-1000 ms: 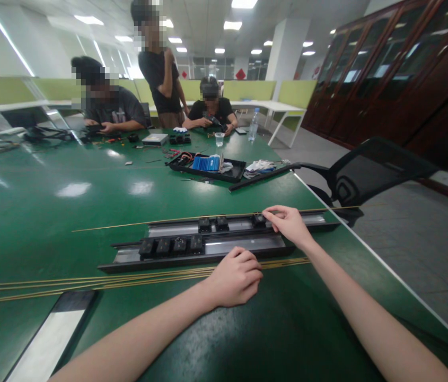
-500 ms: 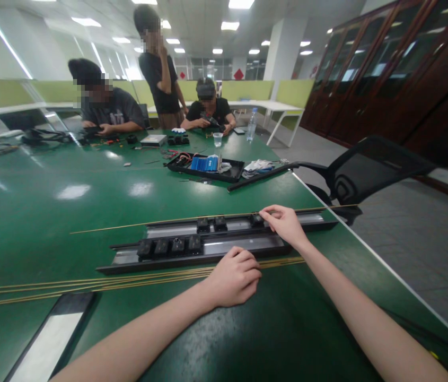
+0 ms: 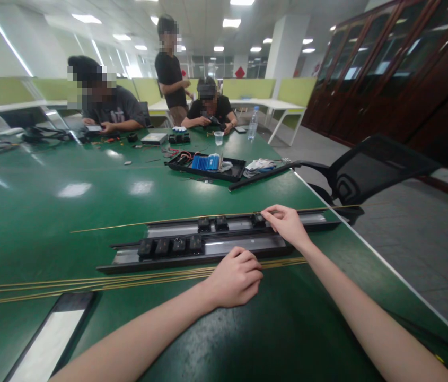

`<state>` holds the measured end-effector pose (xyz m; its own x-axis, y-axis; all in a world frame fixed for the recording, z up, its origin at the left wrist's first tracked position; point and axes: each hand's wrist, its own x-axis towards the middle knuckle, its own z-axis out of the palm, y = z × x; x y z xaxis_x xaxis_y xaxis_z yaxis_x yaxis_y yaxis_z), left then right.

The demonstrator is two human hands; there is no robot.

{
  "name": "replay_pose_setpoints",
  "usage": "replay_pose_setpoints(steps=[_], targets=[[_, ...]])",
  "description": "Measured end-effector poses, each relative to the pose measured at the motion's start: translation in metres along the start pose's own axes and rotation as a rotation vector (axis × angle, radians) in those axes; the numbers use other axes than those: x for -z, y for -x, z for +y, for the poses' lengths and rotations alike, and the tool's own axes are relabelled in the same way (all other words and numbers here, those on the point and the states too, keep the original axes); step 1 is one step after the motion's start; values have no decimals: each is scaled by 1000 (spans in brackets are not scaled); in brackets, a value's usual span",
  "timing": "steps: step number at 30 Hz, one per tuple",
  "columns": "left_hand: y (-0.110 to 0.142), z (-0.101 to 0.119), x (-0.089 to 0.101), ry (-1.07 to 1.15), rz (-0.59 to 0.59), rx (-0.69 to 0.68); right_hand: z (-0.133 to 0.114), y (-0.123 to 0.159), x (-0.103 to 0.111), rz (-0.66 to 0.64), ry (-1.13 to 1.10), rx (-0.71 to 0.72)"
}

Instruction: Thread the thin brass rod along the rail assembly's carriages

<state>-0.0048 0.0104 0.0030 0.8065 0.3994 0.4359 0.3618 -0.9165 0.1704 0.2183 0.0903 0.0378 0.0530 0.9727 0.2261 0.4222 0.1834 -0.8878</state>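
Observation:
My right hand [image 3: 286, 225] is closed in a pinch on a long thin brass rod [image 3: 168, 219], right above a small black block [image 3: 258, 219] in the far black rail [image 3: 237, 225]. This rod runs along that rail's far edge and sticks out past both ends. My left hand [image 3: 236, 278] lies curled on the table in front of the near black rail [image 3: 243, 246], over several loose brass rods [image 3: 128, 280]; its palm side is hidden. Several black blocks [image 3: 179, 245] sit in a row in the near rail, and two more [image 3: 212, 223] in the far one.
A black device with a pale panel [image 3: 49, 334] lies at the lower left. Farther off are a black tray [image 3: 231, 170] of tools, a dark bar [image 3: 259, 178], a cup [image 3: 218, 139] and a bottle [image 3: 253, 124]. A mesh chair [image 3: 375, 164] stands at the right edge. Three people are beyond.
Both my hands stay in place, with the rod and blocks as they were. The standing person in the back has shifted right and lowered a hand. The seated person at left now holds something pale.

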Motion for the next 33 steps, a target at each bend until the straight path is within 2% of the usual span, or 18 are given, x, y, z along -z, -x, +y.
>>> replay_pose_setpoints(steps=[15, 33], targets=[[1, 0, 0, -29, -24, -40, -10, 5, 0, 1, -17, -54], [0, 0, 1, -11, -32, -47, -10, 6, 1, -18, -15, -58]])
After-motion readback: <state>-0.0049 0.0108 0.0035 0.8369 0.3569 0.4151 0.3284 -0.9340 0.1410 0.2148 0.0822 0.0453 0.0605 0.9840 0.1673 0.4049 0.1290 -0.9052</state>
